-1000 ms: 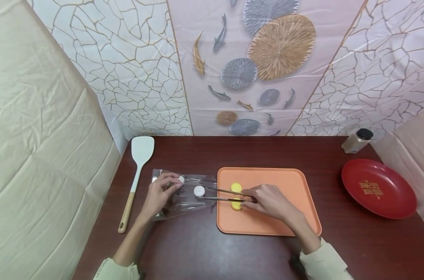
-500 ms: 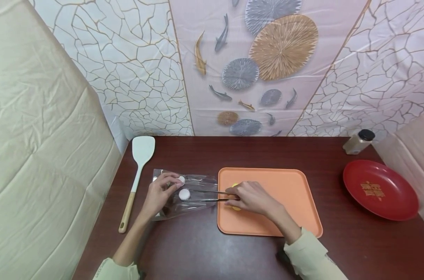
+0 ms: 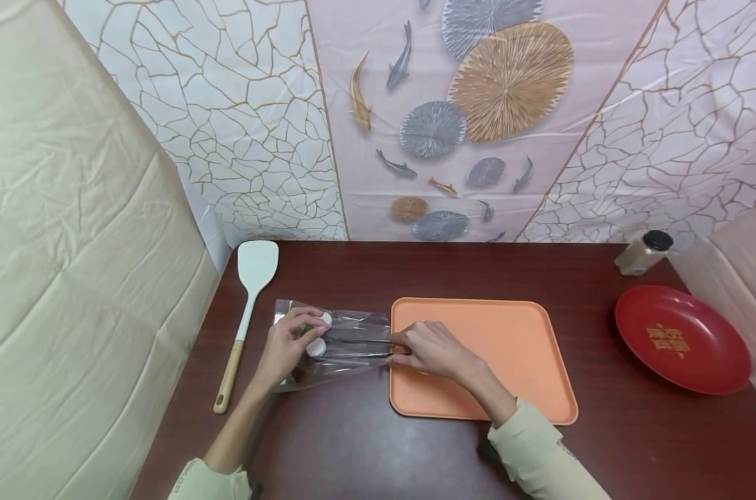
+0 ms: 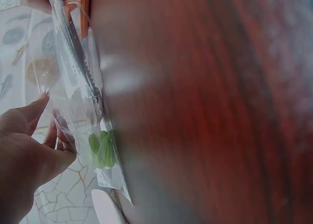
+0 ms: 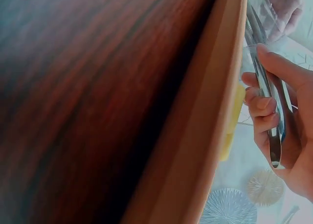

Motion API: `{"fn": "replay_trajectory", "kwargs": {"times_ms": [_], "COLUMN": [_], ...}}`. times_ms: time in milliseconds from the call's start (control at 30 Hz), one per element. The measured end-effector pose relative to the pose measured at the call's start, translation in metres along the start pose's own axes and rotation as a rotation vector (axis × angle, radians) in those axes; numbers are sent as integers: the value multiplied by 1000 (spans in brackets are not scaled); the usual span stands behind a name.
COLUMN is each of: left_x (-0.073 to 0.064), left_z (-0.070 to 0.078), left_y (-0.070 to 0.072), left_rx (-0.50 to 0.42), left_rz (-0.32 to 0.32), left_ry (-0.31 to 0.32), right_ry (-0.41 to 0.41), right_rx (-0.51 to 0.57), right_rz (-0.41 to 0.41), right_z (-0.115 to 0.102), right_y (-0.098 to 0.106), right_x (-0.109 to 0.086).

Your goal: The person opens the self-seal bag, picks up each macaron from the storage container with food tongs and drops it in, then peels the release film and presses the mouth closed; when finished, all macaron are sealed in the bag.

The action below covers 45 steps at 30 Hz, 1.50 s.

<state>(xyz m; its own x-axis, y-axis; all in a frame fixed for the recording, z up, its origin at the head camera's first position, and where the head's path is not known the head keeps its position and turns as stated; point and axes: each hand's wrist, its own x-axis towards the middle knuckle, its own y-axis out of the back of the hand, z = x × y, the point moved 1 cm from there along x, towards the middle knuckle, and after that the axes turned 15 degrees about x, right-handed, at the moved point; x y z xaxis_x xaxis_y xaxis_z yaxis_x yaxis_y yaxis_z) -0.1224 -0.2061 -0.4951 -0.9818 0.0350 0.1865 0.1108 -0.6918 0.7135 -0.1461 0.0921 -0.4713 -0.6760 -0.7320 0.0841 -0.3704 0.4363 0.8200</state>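
My left hand (image 3: 290, 340) pinches a clear plastic bag (image 3: 346, 371) lying on the table, its film between thumb and fingers in the left wrist view. At those fingertips a white round piece (image 3: 327, 319) shows in the head view. My right hand (image 3: 432, 348) grips metal tongs (image 3: 360, 356), whose arms reach into the bag. A second white round piece (image 3: 316, 347) sits at the tongs' tips, close to my left thumb. Green lobed pieces (image 4: 100, 149) lie in the bag's far end. My right hand mostly covers yellow pieces (image 5: 236, 114) on the orange tray (image 3: 496, 326).
A white spatula (image 3: 257, 267) with a wooden handle lies left of the bag. At the right stand a red oval plate (image 3: 702, 340) with gold characters and a black-capped jar (image 3: 643, 254). A patterned cloth (image 3: 378, 125) hangs behind the dark wooden table (image 3: 353, 444).
My right hand has moved left with the tongs, carrying the white round piece deeper into the bag, beside my left hand. The left hand has stayed in place, pinching the bag.
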Motion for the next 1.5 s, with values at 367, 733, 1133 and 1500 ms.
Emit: {"fn": "replay_trajectory", "kwargs": {"times_ms": [367,733,1133,1500], "left_x": [0,1,0,0], "left_z": [2,0,2,2], "left_y": [0,0,0,0], "left_rx": [-32,-24,-10,-9], "left_rz": [-15,-19,-30,-18], "left_ry": [23,21,21,4], "right_ry": [-57,-159,-249,-246], "right_rx": [120,134,111,56], "right_rz": [11,20,175,196], "right_z": [10,24,42,58], "right_y": [23,55,66,56], "right_x": [-24,-82,-127,-144]}}
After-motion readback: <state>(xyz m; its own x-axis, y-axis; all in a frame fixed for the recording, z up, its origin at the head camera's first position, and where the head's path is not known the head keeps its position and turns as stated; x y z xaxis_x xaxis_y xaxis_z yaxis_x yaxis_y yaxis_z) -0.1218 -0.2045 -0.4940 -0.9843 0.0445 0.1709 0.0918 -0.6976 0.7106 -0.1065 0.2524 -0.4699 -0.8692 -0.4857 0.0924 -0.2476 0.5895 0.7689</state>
